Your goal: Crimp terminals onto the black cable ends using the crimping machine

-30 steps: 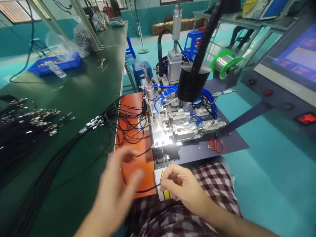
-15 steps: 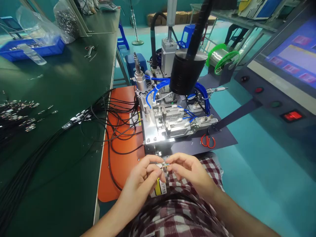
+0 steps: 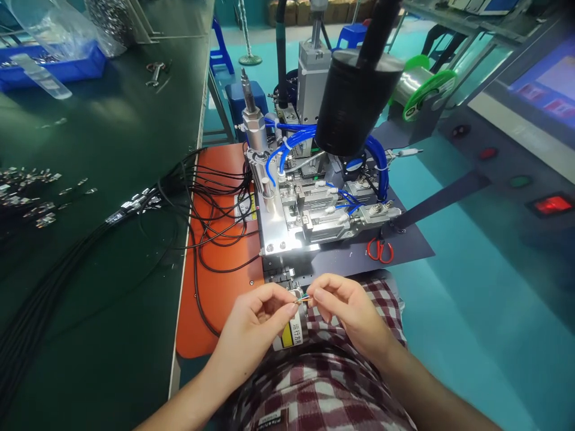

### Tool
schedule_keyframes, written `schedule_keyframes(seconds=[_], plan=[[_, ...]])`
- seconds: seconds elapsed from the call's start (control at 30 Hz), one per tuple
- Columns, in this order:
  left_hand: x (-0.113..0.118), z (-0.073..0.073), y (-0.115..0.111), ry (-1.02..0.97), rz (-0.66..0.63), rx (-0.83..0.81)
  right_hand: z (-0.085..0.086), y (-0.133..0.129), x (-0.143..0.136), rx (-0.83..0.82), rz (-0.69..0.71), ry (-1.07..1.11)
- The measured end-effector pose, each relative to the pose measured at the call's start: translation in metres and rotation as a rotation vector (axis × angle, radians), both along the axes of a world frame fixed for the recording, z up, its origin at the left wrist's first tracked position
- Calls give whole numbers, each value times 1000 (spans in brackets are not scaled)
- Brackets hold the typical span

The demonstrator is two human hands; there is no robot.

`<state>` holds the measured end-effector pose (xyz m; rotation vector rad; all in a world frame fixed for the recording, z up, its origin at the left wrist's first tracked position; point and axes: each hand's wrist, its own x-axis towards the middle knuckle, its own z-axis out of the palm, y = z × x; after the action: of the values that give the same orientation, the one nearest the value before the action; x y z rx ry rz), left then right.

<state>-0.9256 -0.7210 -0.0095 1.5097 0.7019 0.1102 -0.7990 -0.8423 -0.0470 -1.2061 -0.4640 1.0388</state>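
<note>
Between my hands, just in front of the machine, are the thin coloured wires (image 3: 304,298) of a cable end, with green, blue and orange strands showing. My left hand (image 3: 258,317) pinches them between thumb and forefinger. From the other side, the fingertips of my right hand (image 3: 344,302) are closed on the strands' free ends. A metal machine (image 3: 309,209) with blue air tubes stands just beyond my hands. Below them is a part with a yellow and white label (image 3: 291,335). My fingers hide the rest of the held cable.
Black cables (image 3: 220,209) with metal connectors lie across the orange board (image 3: 242,293) and dark green table (image 3: 112,287). Red-handled scissors (image 3: 380,250) rest on the machine's base. A solder wire spool (image 3: 417,87) stands behind; a control panel (image 3: 507,155) is at right.
My left fingers have straightened into a thumb-and-forefinger pinch on the wires. My right fingers have drawn closer together at the strands. The camera view has shifted slightly.
</note>
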Motion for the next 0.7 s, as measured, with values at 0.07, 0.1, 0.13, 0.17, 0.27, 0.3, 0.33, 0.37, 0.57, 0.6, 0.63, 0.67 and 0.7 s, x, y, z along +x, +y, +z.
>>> schedule_keyframes(seconds=[0.07, 0.1, 0.13, 0.17, 0.27, 0.3, 0.33, 0.37, 0.57, 0.6, 0.63, 0.67, 0.7], plan=[[0, -1, 0, 0, -25, 11, -1, 1, 0, 8, 25, 24], [0, -1, 0, 1, -32, 8, -1, 2, -1, 12, 38, 36], [-1, -1, 0, 0, -35, 1, -2, 2, -1, 15, 50, 46], [-1, -2, 0, -3, -36, -13, -3, 2, -1, 18, 59, 54], [-1, -2, -1, -8, -36, -58, -6, 2, -2, 31, 69, 84], [-1, -2, -1, -11, -37, -70, -7, 1, -3, 39, 68, 95], [-1, -2, -2, -14, -35, -79, -8, 1, -4, 47, 64, 104], [-1, -2, -2, -18, -33, -89, -9, 2, -5, 51, 57, 112], [-3, -4, -1, -46, -66, -168, -12, 5, -11, 58, 26, 165], [-4, -4, -2, -57, -69, -177, -12, 5, -13, 62, 29, 168], [-4, -4, -2, -69, -70, -184, -12, 6, -15, 64, 32, 162], [-5, -4, -2, -83, -73, -187, -11, 6, -17, 64, 34, 145], [-5, -4, -3, -93, -76, -187, -11, 6, -19, 61, 33, 113]])
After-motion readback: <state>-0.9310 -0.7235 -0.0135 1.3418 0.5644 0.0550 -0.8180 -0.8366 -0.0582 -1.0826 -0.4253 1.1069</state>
